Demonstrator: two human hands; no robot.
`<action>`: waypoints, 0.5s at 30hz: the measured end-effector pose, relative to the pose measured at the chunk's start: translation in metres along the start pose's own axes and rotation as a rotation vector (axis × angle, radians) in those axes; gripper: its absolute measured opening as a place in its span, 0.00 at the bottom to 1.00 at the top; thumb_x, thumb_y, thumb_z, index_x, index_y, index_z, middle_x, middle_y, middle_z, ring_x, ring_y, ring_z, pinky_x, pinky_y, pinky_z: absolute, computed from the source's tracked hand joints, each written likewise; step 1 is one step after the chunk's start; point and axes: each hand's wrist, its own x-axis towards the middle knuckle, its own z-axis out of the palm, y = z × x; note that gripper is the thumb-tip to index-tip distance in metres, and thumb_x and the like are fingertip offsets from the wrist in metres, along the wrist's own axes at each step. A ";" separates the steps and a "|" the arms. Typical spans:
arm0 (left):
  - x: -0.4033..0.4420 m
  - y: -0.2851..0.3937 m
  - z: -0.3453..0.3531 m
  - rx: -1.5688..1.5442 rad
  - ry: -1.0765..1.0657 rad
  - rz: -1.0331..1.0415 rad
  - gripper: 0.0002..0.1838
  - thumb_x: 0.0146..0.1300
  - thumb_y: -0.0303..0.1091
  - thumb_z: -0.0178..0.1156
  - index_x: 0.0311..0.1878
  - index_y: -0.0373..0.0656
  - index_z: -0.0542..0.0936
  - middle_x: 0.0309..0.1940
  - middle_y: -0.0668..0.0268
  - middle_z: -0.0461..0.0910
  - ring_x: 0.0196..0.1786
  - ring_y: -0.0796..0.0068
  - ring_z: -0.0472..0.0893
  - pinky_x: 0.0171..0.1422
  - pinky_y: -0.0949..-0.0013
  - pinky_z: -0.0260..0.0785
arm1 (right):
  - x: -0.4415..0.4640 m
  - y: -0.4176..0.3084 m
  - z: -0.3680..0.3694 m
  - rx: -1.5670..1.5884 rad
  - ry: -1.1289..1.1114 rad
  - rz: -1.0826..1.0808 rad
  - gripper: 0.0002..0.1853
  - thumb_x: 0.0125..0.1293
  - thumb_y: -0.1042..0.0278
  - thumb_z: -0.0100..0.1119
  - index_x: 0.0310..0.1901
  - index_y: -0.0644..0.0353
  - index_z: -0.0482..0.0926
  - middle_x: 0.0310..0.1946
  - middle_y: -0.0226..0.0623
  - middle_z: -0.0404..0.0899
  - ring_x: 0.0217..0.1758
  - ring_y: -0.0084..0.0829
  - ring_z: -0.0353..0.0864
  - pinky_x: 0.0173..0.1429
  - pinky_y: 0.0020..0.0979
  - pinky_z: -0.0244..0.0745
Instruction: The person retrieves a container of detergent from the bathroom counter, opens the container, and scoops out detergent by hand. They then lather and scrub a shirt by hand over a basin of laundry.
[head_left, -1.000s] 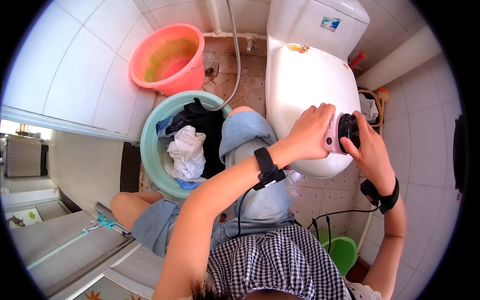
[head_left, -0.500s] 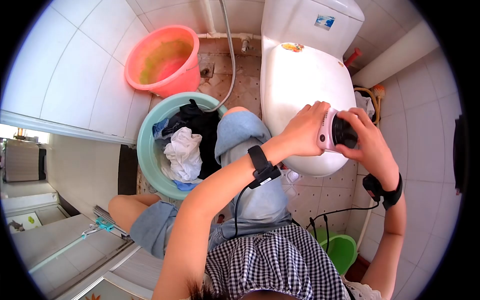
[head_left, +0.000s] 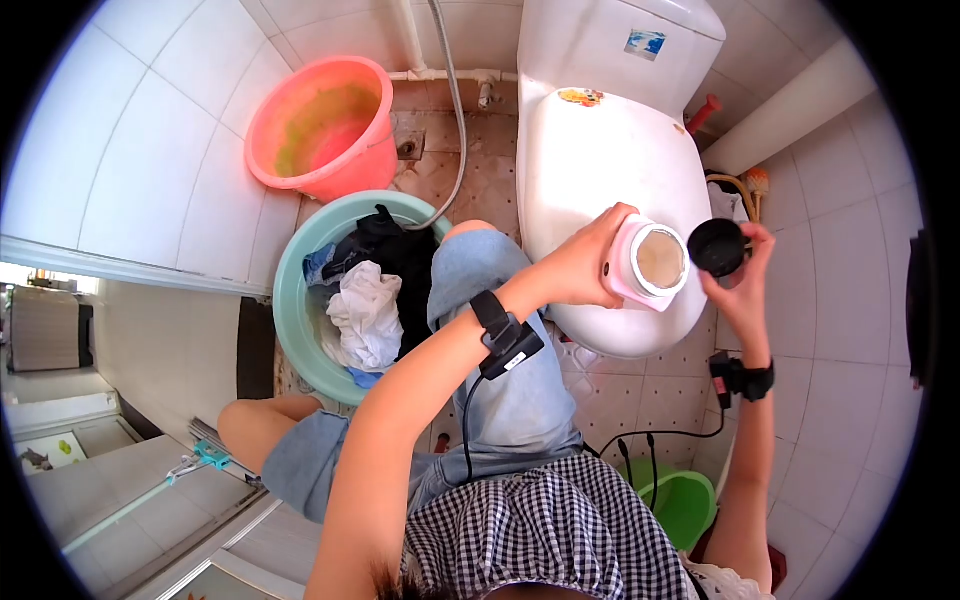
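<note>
My left hand (head_left: 582, 262) grips a pale pink jar (head_left: 622, 262) with a wide white rim. Its uncovered round mouth faces me, with a beige surface visible inside. Just to the right, my right hand (head_left: 742, 285) holds a black round lid (head_left: 714, 248) by its side, apart from the jar. Both are held over the closed white toilet lid (head_left: 610, 150). What the jar contains is unclear.
A teal basin (head_left: 292, 340) with white, black and blue clothes (head_left: 365, 315) stands at left. Behind it is a pink bucket (head_left: 365, 160). A grey hose (head_left: 460, 110) dips toward the basin. A green basin (head_left: 690, 505) sits low at right.
The black lid has come off the jar and moved right in my right hand. My left hand has turned the jar so its open mouth shows.
</note>
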 end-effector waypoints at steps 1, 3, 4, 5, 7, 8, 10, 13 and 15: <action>-0.001 0.002 0.001 0.002 0.000 -0.002 0.42 0.29 0.30 0.71 0.53 0.43 0.60 0.46 0.60 0.68 0.52 0.63 0.70 0.55 0.68 0.62 | -0.004 0.009 0.008 0.036 -0.028 0.023 0.37 0.38 0.80 0.65 0.51 0.58 0.55 0.51 0.36 0.56 0.54 0.29 0.64 0.57 0.32 0.66; -0.003 0.007 0.006 0.098 0.076 0.030 0.40 0.32 0.33 0.72 0.52 0.43 0.61 0.45 0.60 0.67 0.50 0.62 0.70 0.53 0.68 0.62 | -0.011 0.017 0.017 -0.012 -0.069 0.049 0.37 0.39 0.78 0.65 0.52 0.60 0.55 0.51 0.38 0.57 0.55 0.31 0.63 0.59 0.33 0.63; -0.004 0.010 0.007 0.099 0.072 0.024 0.40 0.32 0.33 0.72 0.52 0.43 0.61 0.45 0.60 0.67 0.50 0.62 0.70 0.53 0.68 0.62 | -0.012 0.020 0.020 -0.007 -0.068 0.054 0.37 0.39 0.78 0.65 0.52 0.60 0.55 0.51 0.38 0.57 0.55 0.31 0.63 0.59 0.33 0.63; -0.006 0.013 0.009 0.154 0.088 0.038 0.40 0.33 0.34 0.72 0.51 0.43 0.61 0.44 0.60 0.67 0.49 0.62 0.70 0.52 0.68 0.63 | -0.014 0.021 0.024 -0.074 -0.057 0.016 0.37 0.39 0.78 0.66 0.52 0.61 0.56 0.50 0.38 0.58 0.56 0.31 0.62 0.60 0.33 0.62; -0.008 0.015 0.011 0.204 0.098 0.052 0.39 0.34 0.35 0.73 0.51 0.43 0.62 0.43 0.60 0.67 0.49 0.62 0.71 0.51 0.68 0.63 | -0.013 0.020 0.026 -0.159 -0.021 -0.029 0.37 0.39 0.77 0.68 0.52 0.61 0.58 0.48 0.38 0.61 0.56 0.30 0.62 0.61 0.32 0.59; -0.009 0.014 0.012 0.174 0.127 0.037 0.39 0.34 0.35 0.72 0.51 0.43 0.62 0.43 0.60 0.67 0.48 0.62 0.70 0.51 0.68 0.63 | -0.014 0.020 0.025 -0.160 -0.017 -0.024 0.37 0.39 0.77 0.68 0.52 0.61 0.58 0.48 0.38 0.61 0.56 0.30 0.62 0.61 0.32 0.59; -0.011 0.012 0.013 0.143 0.152 0.025 0.38 0.35 0.35 0.72 0.51 0.43 0.62 0.43 0.60 0.67 0.48 0.61 0.70 0.51 0.67 0.63 | -0.014 0.020 0.022 -0.079 -0.058 0.062 0.39 0.39 0.76 0.68 0.54 0.61 0.56 0.48 0.38 0.62 0.54 0.32 0.64 0.61 0.32 0.58; -0.012 0.012 0.012 0.133 0.142 0.020 0.38 0.34 0.34 0.72 0.51 0.43 0.62 0.45 0.60 0.67 0.49 0.61 0.70 0.52 0.67 0.63 | -0.019 0.029 0.021 -0.077 0.015 0.059 0.40 0.39 0.75 0.68 0.56 0.60 0.56 0.50 0.38 0.63 0.55 0.35 0.65 0.62 0.33 0.57; -0.014 0.011 0.014 0.220 0.168 0.131 0.38 0.33 0.33 0.72 0.50 0.42 0.63 0.47 0.60 0.67 0.50 0.60 0.70 0.53 0.67 0.63 | -0.023 0.039 0.024 -0.116 0.072 0.011 0.40 0.39 0.75 0.68 0.56 0.60 0.56 0.51 0.39 0.63 0.55 0.36 0.65 0.62 0.33 0.57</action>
